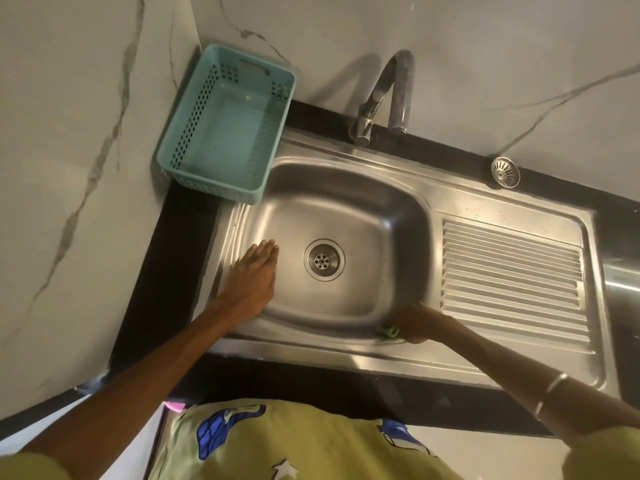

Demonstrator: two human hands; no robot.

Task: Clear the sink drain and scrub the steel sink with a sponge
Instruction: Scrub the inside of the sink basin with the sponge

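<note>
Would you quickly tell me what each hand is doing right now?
Left hand: open, fingers straight, over the sink's left side.
Right hand: gripping the green sponge at the basin's near right corner.

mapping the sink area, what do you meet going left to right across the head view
teal plastic basket → flat left hand → round steel drain → curved steel tap → right hand holding the green sponge → loose round steel strainer

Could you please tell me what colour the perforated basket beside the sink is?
The basket is teal; the head view shows it.
</note>
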